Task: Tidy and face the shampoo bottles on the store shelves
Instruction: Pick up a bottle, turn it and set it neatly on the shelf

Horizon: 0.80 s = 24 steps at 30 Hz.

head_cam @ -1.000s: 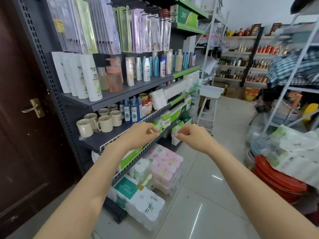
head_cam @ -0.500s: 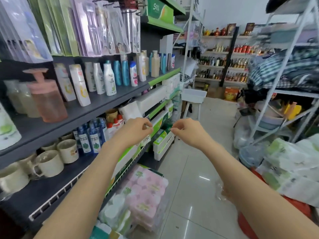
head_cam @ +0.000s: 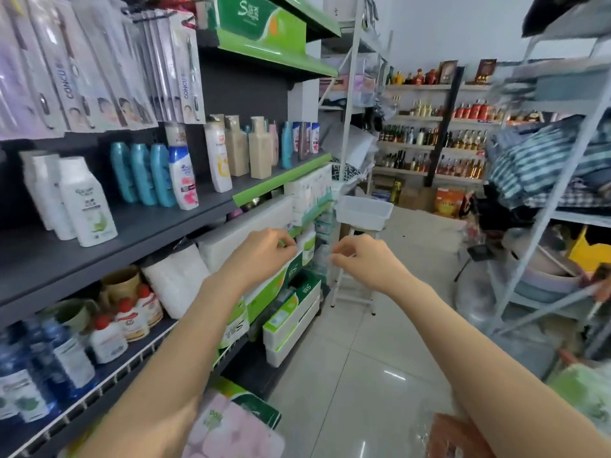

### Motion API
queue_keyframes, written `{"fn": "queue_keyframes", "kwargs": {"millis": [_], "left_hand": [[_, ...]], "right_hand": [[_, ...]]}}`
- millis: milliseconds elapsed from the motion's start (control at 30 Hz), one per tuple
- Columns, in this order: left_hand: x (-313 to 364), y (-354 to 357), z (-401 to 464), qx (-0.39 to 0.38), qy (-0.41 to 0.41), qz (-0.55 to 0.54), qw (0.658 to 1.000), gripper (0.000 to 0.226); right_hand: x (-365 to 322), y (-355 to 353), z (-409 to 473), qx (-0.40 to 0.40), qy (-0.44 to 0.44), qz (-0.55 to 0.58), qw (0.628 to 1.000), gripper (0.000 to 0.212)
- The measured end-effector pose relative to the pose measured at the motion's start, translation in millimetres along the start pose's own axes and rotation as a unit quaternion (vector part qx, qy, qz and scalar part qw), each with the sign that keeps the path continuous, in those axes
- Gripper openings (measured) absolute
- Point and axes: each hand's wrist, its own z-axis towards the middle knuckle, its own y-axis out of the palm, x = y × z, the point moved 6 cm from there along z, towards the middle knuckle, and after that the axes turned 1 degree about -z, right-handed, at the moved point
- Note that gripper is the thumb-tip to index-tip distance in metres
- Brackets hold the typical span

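Note:
Shampoo bottles stand in a row on the dark upper shelf [head_cam: 139, 223] at my left: white bottles [head_cam: 87, 203], teal bottles [head_cam: 142, 173], a white-and-blue bottle with pink flowers [head_cam: 183, 175], a white-and-yellow bottle [head_cam: 219, 157], beige pump bottles [head_cam: 259, 150] and smaller ones at the far end [head_cam: 302, 137]. My left hand [head_cam: 264, 251] and my right hand [head_cam: 358, 256] hover in front of me below that shelf, fingers curled, away from the bottles. Whether anything small is pinched in the fingers is unclear.
Hanging packets [head_cam: 99, 61] fill the rack above. Below are mouthwash bottles [head_cam: 39, 368], red-capped bottles [head_cam: 132, 319], cups and tissue boxes [head_cam: 291, 312]. A white tub on a stool [head_cam: 363, 213] stands in the aisle. A white wire rack [head_cam: 542, 206] with clutter lines the right.
The view has moved forward along the aisle, bringing the shampoo bottles closer and larger on the left. Both hands keep the same curled pose in front of me.

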Motion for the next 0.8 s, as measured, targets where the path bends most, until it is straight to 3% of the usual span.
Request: {"fn": "queue_keyframes", "kwargs": {"millis": [433,800], "left_hand": [[10.9,101.2,288.5,-0.023,0.015,-0.057,0.998,0.017],[21.6,162.1,539.5,-0.008,-0.010,-0.031,0.999,0.013]], "right_hand": [[162.8,-52.6,242.3,-0.001,0.000,0.006,1.000,0.029],[284.6,-94.5,462.8,0.011,0.009,0.031,0.999,0.031]]}}
